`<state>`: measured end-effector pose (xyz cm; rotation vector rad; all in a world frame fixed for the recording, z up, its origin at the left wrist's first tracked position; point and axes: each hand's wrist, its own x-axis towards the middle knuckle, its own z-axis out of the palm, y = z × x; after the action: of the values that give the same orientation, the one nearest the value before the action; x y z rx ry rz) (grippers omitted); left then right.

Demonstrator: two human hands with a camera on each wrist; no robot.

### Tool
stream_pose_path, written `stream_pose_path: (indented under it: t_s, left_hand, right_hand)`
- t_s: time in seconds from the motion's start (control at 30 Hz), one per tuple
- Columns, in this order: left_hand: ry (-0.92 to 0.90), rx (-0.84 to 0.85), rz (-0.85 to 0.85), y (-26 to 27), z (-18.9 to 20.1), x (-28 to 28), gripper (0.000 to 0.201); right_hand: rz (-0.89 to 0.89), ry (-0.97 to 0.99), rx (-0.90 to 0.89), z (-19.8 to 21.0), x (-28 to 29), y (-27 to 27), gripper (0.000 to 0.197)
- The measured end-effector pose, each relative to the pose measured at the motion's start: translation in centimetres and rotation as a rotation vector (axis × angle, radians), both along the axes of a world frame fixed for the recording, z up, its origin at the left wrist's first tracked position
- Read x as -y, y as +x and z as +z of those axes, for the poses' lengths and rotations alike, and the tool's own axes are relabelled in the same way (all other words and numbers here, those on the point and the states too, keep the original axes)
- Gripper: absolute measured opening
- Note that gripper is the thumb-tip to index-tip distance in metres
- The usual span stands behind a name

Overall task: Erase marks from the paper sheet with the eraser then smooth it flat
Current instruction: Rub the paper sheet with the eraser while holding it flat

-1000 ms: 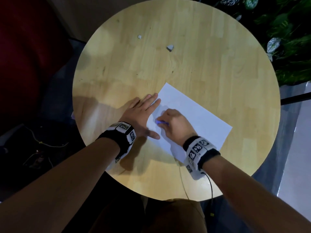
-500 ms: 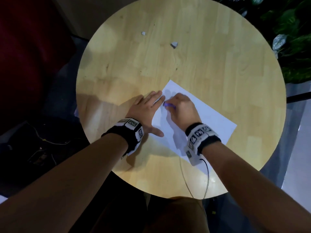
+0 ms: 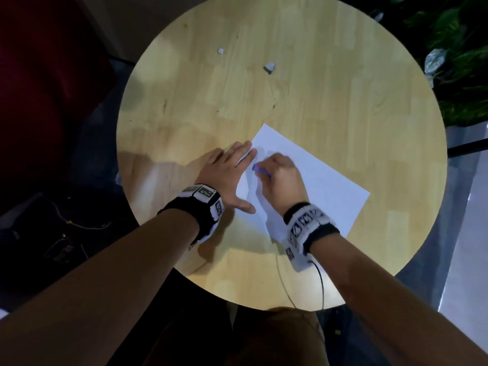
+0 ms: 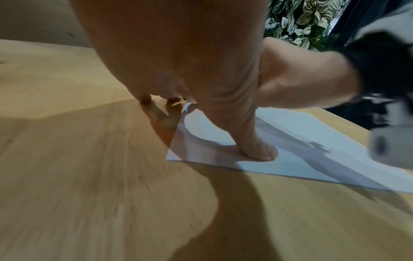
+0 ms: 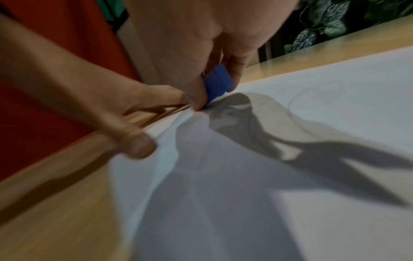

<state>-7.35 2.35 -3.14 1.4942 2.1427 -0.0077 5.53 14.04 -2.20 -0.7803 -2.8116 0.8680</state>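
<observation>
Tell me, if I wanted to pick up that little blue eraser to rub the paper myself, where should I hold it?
Probably as the right hand does: pinch the blue eraser by its two broad flat faces, coming from above, and leave its lower edge free to meet the paper sheet. It is a small flat block tilted on edge, so its faces give fingers the most surface. The left hand presses the sheet down.

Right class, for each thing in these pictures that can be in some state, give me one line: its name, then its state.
Paper sheet: lying flat on the round wooden table, faint pencil marks left.
Blue eraser: pinched, tilted, one edge on the sheet.
Left hand: spread flat, fingertips and thumb pressing the sheet's edge.
Right hand: curled in a grip on the eraser.
Two pale scraps: lying loose, far side of the table.
</observation>
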Motion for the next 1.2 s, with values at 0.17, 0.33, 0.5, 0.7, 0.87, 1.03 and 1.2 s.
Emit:
stream_pose_path:
  t_s: [0.17,0.33,0.5,0.7,0.87,1.03,1.2]
  left_hand:
    - [0.043,0.036,0.027,-0.2,-0.3,0.3,0.137]
    - [0.032,0.018,0.025,-0.2,-0.3,0.2,0.138]
    - [0.011,-0.002,0.016,0.2,0.0,0.1,0.137]
    - [-0.03,-0.012,0.009,0.4,0.4,-0.3,0.139]
    - [-0.087,-0.029,-0.002,0.8,1.2,-0.5,0.137]
    - [-0.124,-0.051,0.06,1.8,1.7,-0.8,0.137]
    - [-0.079,-0.084,0.111,3.4,2.0,-1.0,0.138]
  right_hand:
    - [0.266,-0.075,0.056,1.5,0.8,2.6,0.011]
    - [-0.005,-0.003,0.038,0.2,-2.1,-2.0,0.015]
    - [0.146,-0.034,0.058,0.8,0.6,1.5,0.017]
    - [0.049,-0.014,0.068,0.2,-1.9,-0.6,0.014]
    - [-0.039,-0.044,0.041,0.4,0.1,0.7,0.015]
    - [0.134,-0.095,0.089,1.0,-0.2,3.3,0.015]
    - [-0.079,-0.067,0.062,0.0,-3.4,0.7,0.012]
